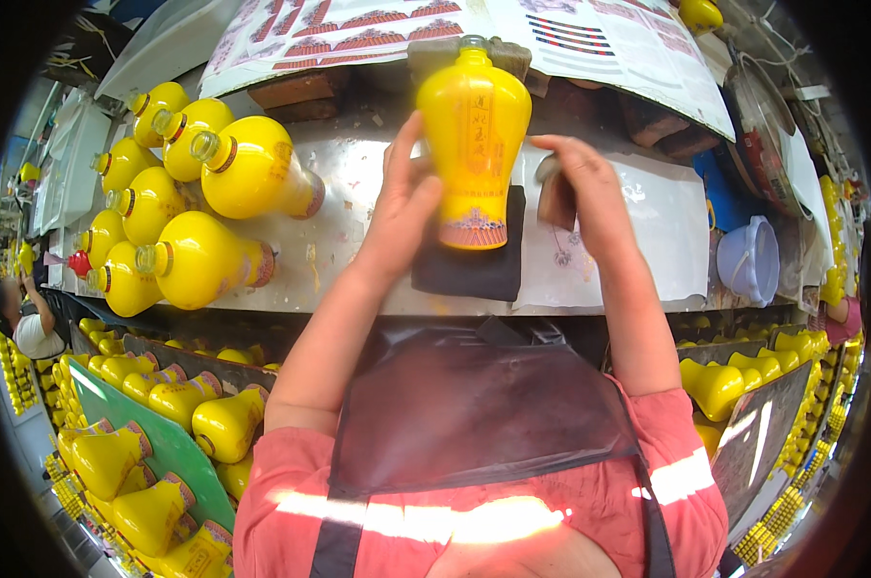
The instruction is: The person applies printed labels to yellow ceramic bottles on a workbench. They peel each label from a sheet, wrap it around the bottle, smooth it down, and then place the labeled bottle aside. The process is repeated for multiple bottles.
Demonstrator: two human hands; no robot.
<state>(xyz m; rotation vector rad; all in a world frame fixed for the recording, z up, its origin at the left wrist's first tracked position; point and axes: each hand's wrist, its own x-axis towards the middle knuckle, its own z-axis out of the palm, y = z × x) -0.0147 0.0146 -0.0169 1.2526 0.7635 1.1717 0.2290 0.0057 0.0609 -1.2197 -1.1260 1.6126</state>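
A glossy yellow bottle [472, 144], with dark lettering and a patterned band round its base, is in front of me with its clear glass neck pointing away. My left hand [403, 197] is closed against the bottle's left side, thumb and fingers touching it. Below the bottle is a folded black cloth [469, 270]. Just right of the bottle, my right hand [591, 188] is curled with its fingertips near the bottle's shoulder. Between its fingers and thumb shows a small brown flat piece [557, 200], partly hidden by the hand; its exact kind is unclear.
Several yellow bottles [247, 169] crowd the table's left side. Printed decal sheets [377, 39] slope across the back, above bricks [300, 91]. White paper [647, 226] covers the right side, beside a pale bucket [748, 260]. More bottles [228, 424] fill racks both sides; another person [36, 323] is far left.
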